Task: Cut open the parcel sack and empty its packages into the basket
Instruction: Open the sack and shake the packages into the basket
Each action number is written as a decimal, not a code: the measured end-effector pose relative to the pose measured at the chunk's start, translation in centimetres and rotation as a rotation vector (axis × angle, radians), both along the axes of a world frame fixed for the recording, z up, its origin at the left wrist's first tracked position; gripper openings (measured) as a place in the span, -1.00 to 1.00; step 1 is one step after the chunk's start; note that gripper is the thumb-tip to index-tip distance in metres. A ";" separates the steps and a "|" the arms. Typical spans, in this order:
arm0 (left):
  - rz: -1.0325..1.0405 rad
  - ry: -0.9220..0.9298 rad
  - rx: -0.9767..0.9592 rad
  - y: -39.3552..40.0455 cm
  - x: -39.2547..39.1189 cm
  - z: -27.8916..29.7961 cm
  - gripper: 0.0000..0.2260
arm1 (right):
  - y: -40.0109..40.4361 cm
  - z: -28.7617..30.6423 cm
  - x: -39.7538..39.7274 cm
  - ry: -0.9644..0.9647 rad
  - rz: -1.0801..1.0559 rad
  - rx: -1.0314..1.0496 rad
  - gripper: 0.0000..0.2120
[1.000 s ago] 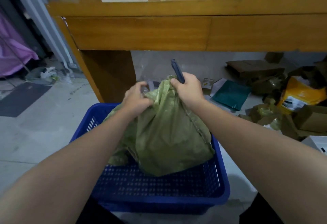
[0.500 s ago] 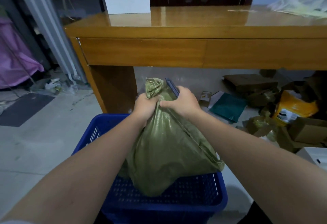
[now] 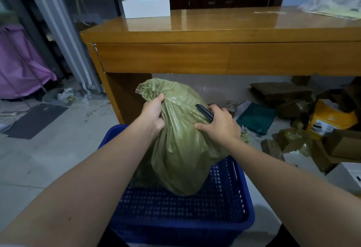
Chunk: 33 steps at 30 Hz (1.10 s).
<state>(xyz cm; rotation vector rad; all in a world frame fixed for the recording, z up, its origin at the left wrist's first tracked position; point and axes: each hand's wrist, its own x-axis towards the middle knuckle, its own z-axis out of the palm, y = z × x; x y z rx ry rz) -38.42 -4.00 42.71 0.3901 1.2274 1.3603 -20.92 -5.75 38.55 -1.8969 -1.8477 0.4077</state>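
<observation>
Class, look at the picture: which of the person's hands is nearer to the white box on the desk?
Left. The left hand grips the sack below the white box; the right hand, holding a dark tool, sits further right.

1. Both bare forearms reach forward from the lower corners and converge towards the centre.
2. The left hand (image 3: 153, 115) is closed in a fist, its grip bunching cloth, thumb on top.
3. The right hand (image 3: 219, 122) lies palm down with fingers curled, thumb stretched leftward, clasping a slim dark tool (image 3: 204, 111).
</observation>
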 end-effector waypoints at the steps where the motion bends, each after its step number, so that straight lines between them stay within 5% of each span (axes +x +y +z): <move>1: -0.013 -0.045 0.000 -0.3 0.2 0.0 -0.73 | 0.0 -0.1 -0.3 0.037 0.030 0.036 -0.46; 4: -0.027 -0.159 -0.012 -0.7 0.6 -0.3 -0.71 | 0.1 -0.3 -1.4 0.170 0.021 0.108 -0.86; 8: -0.015 -0.092 0.024 0.1 -0.6 -0.4 -0.63 | 0.8 0.3 -2.3 0.167 0.024 0.083 -0.94; 12: 0.011 0.594 0.026 1.0 -2.2 0.0 -0.56 | 2.1 3.6 -4.0 0.412 0.042 0.140 -0.93; 15: -0.013 0.921 0.001 1.5 -3.0 0.4 -0.50 | 2.7 5.6 -5.6 0.453 0.107 0.132 -0.96; 19: 0.039 0.702 0.090 1.9 -3.5 0.3 -0.60 | 3.7 7.3 -4.9 0.557 0.103 0.140 -0.95; 21: -0.063 0.704 0.071 1.7 -3.6 0.1 -0.61 | 3.9 7.8 -4.2 0.494 0.107 0.099 -0.96; 27: 0.125 0.643 0.160 2.3 -2.4 2.1 -0.66 | 4.3 7.7 -3.1 0.580 0.117 0.104 -0.95; 33: 0.023 0.679 0.171 2.5 -1.0 2.7 -0.71 | 3.1 7.5 -3.0 0.366 0.278 -0.150 -0.63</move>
